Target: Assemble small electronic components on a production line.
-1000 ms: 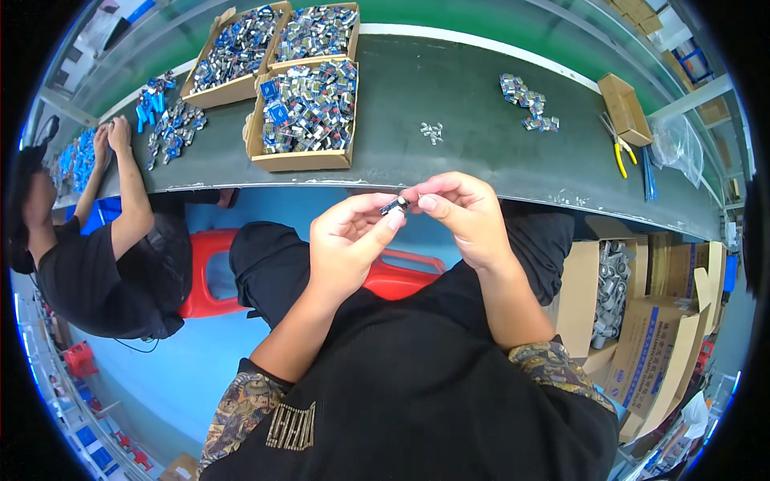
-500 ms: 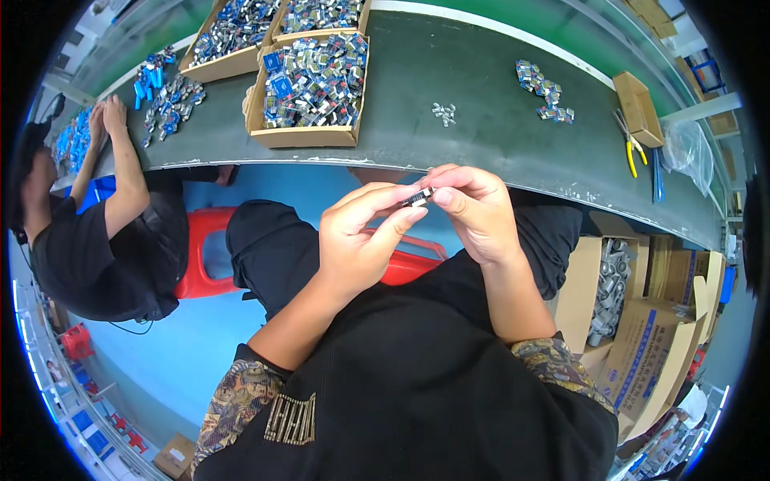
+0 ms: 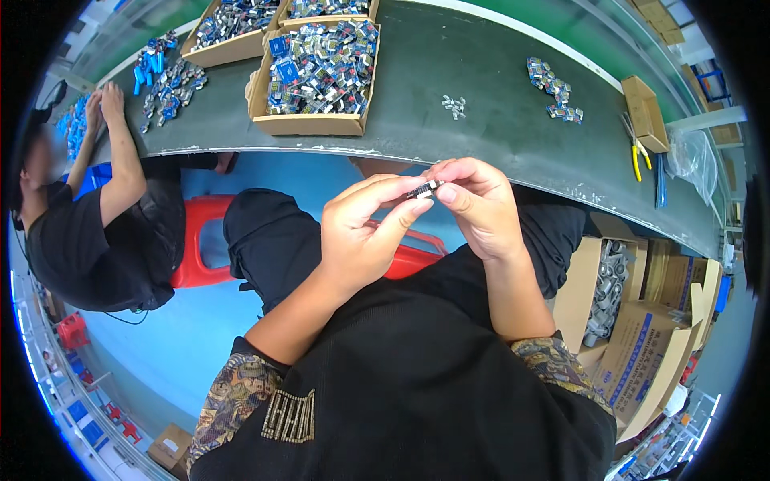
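Observation:
A small electronic module (image 3: 423, 190), dark with pale metal parts, is held over my lap just off the near edge of the workbench (image 3: 489, 56). My left hand (image 3: 362, 228) pinches its left end between thumb and fingers. At its right end, the fingertips of my right hand (image 3: 486, 210) are closed on the module too, and they hide part of it. On the bench beyond my hands lies a little pile of silver metal pieces (image 3: 453, 107). Farther right is a cluster of blue and metal modules (image 3: 555, 92).
An open carton (image 3: 309, 125) full of modules stands left on the bench, with more cartons behind. Yellow-handled pliers (image 3: 639, 156), a small cardboard box (image 3: 644, 116) and a plastic bag (image 3: 692, 166) lie right. A co-worker (image 3: 112, 216) sits left. Cartons of grey parts (image 3: 609, 289) stand lower right.
The view has shifted slightly, so the bench things appear a little higher and farther right. Both hands keep the module, which looks slightly turned between my fingertips.

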The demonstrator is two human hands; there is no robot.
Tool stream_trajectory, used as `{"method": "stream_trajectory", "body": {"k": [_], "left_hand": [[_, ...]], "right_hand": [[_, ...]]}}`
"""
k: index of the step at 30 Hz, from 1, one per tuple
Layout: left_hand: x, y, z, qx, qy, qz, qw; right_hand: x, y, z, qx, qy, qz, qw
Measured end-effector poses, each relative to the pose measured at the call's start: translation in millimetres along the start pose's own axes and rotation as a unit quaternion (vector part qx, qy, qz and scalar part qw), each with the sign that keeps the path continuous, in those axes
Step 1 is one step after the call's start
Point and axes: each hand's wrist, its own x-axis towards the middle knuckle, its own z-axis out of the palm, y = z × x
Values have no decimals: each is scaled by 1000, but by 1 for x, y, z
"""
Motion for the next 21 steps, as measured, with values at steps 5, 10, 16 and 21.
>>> {"method": "stream_trajectory", "body": {"k": [5,10,16,21], "left_hand": [[0,0,0,-6,-2,-10,1000],[1,-1,2,-13,12,-5,1000],[2,-1,4,-11,28,-9,1000],[1,-3,3,-14,31,-21,999]], "right_hand": [[1,4,-3,7,-12,-11,1000],[2,5,-4,15,-25,-19,999],[2,5,-5,7,-17,-16,1000],[2,4,-6,-15,-11,-19,1000]]}}
